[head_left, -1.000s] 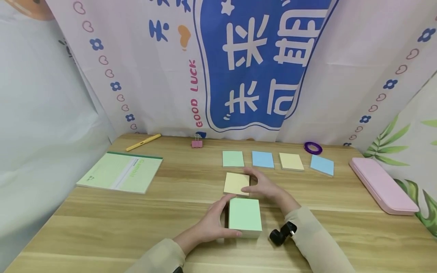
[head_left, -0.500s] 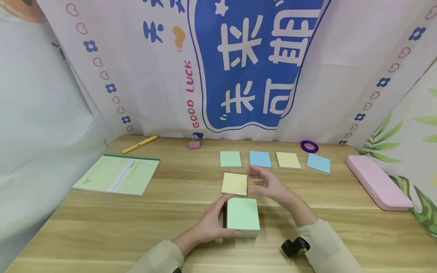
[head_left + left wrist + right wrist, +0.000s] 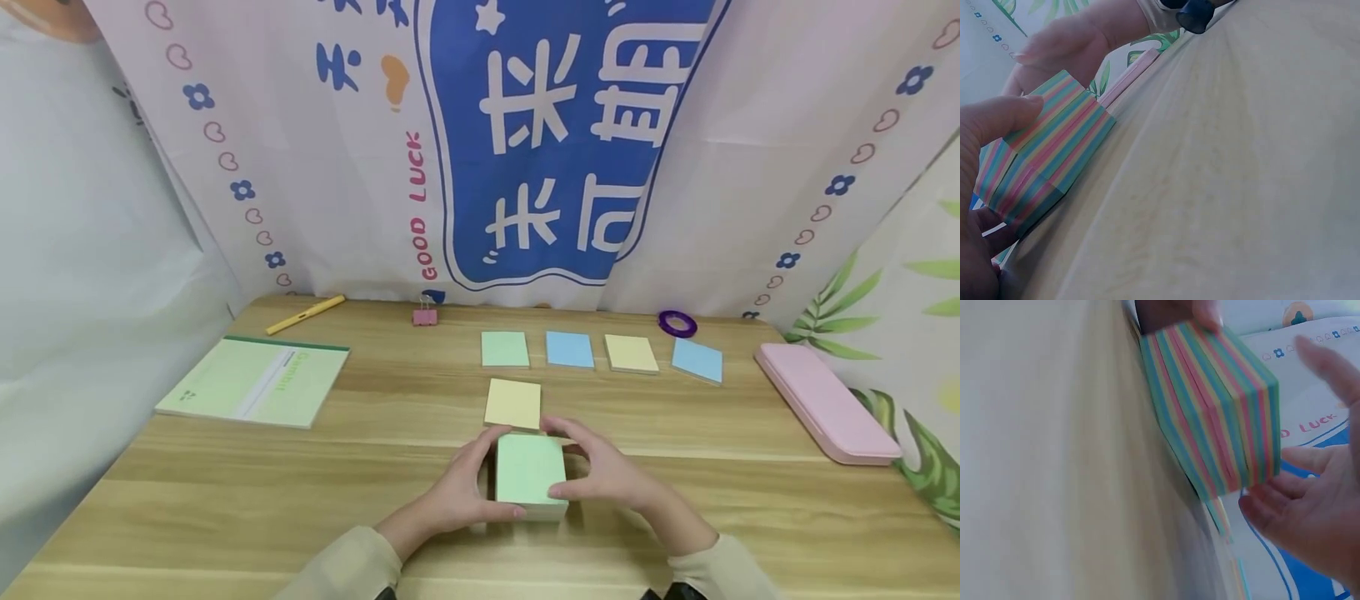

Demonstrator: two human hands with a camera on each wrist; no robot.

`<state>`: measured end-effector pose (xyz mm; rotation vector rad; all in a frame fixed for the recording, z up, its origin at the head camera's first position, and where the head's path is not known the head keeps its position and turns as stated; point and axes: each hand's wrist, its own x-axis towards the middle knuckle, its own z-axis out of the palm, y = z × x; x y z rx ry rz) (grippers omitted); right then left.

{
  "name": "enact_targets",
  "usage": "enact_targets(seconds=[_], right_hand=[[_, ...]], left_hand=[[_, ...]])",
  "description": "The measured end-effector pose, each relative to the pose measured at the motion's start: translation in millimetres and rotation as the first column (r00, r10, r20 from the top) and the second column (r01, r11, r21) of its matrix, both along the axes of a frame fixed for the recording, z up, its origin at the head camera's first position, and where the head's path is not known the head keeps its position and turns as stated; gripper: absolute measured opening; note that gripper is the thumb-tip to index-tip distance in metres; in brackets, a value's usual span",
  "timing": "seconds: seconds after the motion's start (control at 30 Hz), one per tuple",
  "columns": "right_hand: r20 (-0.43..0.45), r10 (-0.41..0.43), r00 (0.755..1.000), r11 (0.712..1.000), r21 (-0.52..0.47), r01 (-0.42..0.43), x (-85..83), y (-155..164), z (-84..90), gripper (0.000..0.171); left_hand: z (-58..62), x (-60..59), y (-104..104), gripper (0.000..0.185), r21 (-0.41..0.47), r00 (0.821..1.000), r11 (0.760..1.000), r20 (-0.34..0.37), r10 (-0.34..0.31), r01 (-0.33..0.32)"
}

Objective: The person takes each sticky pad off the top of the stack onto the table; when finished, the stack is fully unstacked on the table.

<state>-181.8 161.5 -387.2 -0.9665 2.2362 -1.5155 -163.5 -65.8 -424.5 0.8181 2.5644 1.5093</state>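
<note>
Sticky-note block (image 3: 529,475), green on top with rainbow-striped sides, sits on the wooden table (image 3: 225,508) near its front edge, between both hands. Left to right across the table: green notebook (image 3: 255,381) at far left, yellow pen (image 3: 305,314) behind it, pink binder clip (image 3: 424,316) by the backdrop. Left hand (image 3: 457,492) grips the block's left side, fingers curled round it, thumb along the near edge. Single yellow note (image 3: 513,403) lies just behind the block. Farther back, a row of notes: green (image 3: 504,348), blue (image 3: 569,349), yellow (image 3: 631,353), blue (image 3: 697,360). Right hand (image 3: 607,475) cups the block's right side, fingertips touching its far corner and thumb pressed on its near right edge. Purple tape roll (image 3: 677,323) behind the row; pink pencil case (image 3: 825,402) at far right.
</note>
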Motion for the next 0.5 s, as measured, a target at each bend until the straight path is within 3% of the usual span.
enact_targets(seconds=[0.13,0.3,0.5], right_hand=[[-0.009,-0.046,0.999,0.992,0.118,0.046,6.5,-2,-5.5,0.087],[-0.1,-0.084,0.991,0.96,0.259,0.107,11.9,-4,-10.1,0.099],[-0.139,-0.094,0.986,0.958,0.258,0.127,11.6,-5,-12.9,0.099]], left_hand=[[0.1,-0.2,0,0.087,-0.005,1.0,1.0,0.0,0.0,0.0],[0.0,-0.2,0,0.088,-0.007,1.0,1.0,-0.004,-0.001,0.001],[0.4,0.3,0,0.089,-0.009,1.0,1.0,-0.002,0.002,-0.002]])
